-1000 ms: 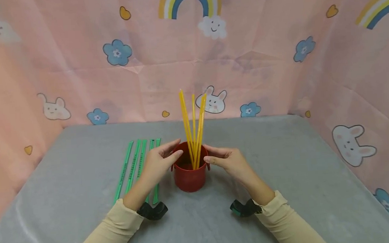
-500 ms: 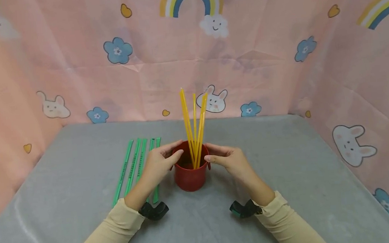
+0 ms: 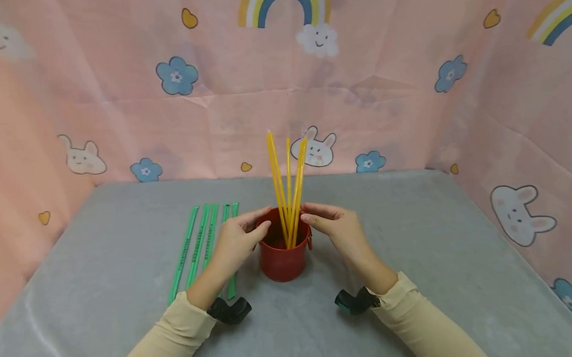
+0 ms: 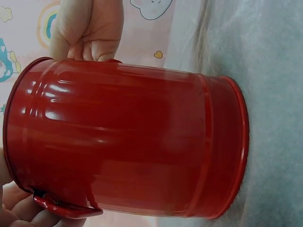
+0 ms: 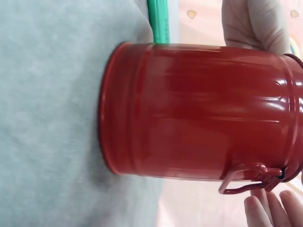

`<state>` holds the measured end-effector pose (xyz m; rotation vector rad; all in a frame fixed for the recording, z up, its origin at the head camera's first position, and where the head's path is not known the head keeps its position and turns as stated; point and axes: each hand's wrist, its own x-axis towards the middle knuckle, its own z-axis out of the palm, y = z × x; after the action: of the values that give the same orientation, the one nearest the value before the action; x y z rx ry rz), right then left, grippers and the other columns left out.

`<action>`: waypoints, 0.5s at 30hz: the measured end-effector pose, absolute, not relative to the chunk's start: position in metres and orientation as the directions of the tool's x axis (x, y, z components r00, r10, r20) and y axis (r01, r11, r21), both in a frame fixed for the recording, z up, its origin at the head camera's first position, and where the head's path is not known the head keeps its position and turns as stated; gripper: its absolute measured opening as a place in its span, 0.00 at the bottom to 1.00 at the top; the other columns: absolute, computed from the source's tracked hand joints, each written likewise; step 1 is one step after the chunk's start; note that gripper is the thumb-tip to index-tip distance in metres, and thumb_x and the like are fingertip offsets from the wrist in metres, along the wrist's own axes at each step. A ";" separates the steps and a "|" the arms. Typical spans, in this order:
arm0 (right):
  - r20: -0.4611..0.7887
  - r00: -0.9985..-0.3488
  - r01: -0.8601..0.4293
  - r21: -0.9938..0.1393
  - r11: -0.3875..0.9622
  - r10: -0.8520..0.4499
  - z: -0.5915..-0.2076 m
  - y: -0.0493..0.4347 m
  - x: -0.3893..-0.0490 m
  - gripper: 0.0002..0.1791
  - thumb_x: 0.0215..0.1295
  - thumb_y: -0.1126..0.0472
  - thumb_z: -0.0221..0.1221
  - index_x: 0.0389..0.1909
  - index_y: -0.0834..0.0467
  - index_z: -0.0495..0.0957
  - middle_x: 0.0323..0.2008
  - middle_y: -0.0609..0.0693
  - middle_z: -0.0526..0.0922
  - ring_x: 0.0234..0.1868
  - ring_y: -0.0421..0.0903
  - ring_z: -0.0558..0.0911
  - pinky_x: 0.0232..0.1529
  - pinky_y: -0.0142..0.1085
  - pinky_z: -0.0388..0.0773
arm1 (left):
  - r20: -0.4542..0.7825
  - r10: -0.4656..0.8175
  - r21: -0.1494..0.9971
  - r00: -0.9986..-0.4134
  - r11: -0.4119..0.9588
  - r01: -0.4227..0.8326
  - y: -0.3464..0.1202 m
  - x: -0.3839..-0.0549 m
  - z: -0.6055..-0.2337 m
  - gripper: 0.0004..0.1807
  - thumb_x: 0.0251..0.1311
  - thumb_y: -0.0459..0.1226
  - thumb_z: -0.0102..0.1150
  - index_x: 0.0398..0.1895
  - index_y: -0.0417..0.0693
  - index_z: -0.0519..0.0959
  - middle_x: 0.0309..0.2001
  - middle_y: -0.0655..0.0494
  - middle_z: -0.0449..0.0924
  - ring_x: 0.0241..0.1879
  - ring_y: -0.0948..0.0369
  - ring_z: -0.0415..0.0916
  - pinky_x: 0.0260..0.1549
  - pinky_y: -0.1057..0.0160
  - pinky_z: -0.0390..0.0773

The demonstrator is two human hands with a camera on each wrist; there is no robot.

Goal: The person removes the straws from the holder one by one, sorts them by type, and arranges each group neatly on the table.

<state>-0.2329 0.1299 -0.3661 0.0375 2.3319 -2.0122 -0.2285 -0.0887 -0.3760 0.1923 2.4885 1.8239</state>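
- From where I stand, the red pot (image 3: 283,265) is upright on the grey table (image 3: 419,235), between the two hands, with the yellow straws (image 3: 299,175) poking well above its rim
- The left hand (image 3: 233,240) is half closed, thumb and fingers curved about the rim; if it pulls away sharply, the pot could tip towards it
- The right hand (image 3: 342,232) is loosely curved at the other side; I cannot tell whether it truly grips the rim, so an uneven push from the left could slide the pot
- The left handle (image 4: 71,210) sits right by the left fingers and looks easy to snag, which might drag the pot along
- The yellow straws fan out and lean at different angles, so a thumb lifted carelessly could knock one out, and their height probably makes any tilt worse
- The green straws (image 3: 183,255) lie on the table, partly hidden beyond the left arm; a low sweep of that sleeve (image 3: 165,344) or the black wrist camera (image 3: 229,311) could scatter the row
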 end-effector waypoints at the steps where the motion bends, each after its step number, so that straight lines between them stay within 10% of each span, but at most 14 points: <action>1: -0.060 -0.998 0.056 -0.987 0.147 -0.018 -0.365 0.129 -0.234 0.22 0.63 0.53 0.68 0.56 0.56 0.83 0.55 0.51 0.85 0.56 0.42 0.83 0.64 0.44 0.76 | 0.032 0.129 0.952 -0.991 0.297 0.069 -0.089 -0.228 -0.376 0.21 0.67 0.40 0.61 0.63 0.57 0.79 0.49 0.51 0.84 0.17 0.61 0.63 0.18 0.69 0.66; 15: -0.016 -1.000 0.016 -0.993 0.119 0.001 -0.354 0.121 -0.245 0.22 0.65 0.58 0.66 0.58 0.61 0.81 0.55 0.60 0.84 0.46 0.38 0.87 0.59 0.41 0.80 | 0.028 0.142 0.945 -0.990 0.319 0.072 -0.089 -0.228 -0.373 0.22 0.66 0.40 0.63 0.63 0.57 0.79 0.53 0.51 0.84 0.18 0.61 0.64 0.19 0.69 0.67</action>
<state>-0.2453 0.1215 -0.3537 0.0179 2.3411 -2.0783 -0.2281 -0.0891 -0.3731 0.2030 2.5017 1.7880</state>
